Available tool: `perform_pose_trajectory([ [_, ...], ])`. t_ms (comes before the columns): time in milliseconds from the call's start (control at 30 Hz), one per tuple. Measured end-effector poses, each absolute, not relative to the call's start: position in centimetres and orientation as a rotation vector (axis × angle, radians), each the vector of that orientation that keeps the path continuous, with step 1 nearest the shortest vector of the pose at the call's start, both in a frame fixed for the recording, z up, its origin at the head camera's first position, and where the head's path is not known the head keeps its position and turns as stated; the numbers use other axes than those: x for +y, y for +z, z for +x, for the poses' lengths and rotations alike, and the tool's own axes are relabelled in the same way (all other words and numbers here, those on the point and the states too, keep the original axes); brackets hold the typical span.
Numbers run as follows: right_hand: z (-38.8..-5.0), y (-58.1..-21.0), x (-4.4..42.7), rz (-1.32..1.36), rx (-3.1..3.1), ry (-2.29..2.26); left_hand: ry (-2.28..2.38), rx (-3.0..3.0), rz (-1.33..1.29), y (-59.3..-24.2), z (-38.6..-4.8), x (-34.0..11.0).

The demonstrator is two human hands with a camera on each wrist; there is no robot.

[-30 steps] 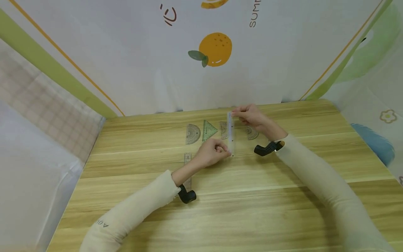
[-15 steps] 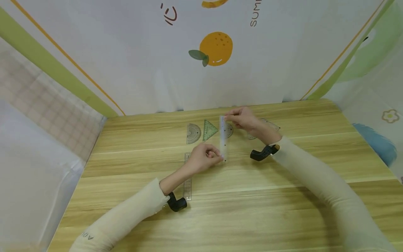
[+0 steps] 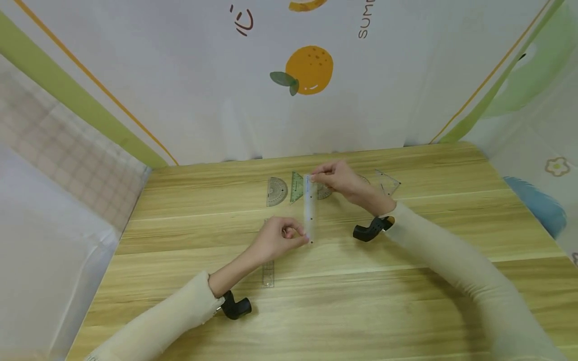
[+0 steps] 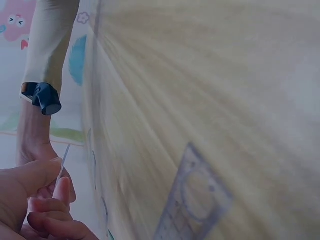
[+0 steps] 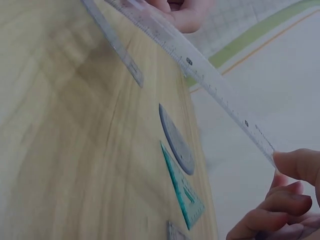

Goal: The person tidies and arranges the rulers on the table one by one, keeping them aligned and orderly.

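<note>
A clear ruler is held up over the table, its length running away from the person. My left hand pinches its near end between thumb and finger; my right hand pinches the far end. In the right wrist view the ruler slants across, lifted off the wood. Beneath and beside it lie a green set square, partly covered by the ruler, and a clear protractor, partly behind the right hand. Another clear ruler lies flat, half hidden under the left hand.
A grey protractor lies left of the green set square. Beyond the right hand are a mostly hidden protractor and a clear set square. A white printed curtain hangs along the back edge of the wooden table.
Both hands have carried the ruler leftward and nearer to the person, from over the clear protractor to beside the green set square. The clear set square at right has come into view.
</note>
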State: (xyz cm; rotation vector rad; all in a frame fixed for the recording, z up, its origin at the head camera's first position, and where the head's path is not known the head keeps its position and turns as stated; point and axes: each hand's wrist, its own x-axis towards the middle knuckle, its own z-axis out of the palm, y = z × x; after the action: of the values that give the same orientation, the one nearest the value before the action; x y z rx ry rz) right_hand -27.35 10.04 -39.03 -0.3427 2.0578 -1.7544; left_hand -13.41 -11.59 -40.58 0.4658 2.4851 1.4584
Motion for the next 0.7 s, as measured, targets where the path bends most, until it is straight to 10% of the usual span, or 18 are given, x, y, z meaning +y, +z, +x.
perform_pose_trajectory([
  [700,-25.3,-39.9,7.2,-0.448,1.948,-1.656,1.517,2.396,0.465,-40.2,-9.4,-14.4],
])
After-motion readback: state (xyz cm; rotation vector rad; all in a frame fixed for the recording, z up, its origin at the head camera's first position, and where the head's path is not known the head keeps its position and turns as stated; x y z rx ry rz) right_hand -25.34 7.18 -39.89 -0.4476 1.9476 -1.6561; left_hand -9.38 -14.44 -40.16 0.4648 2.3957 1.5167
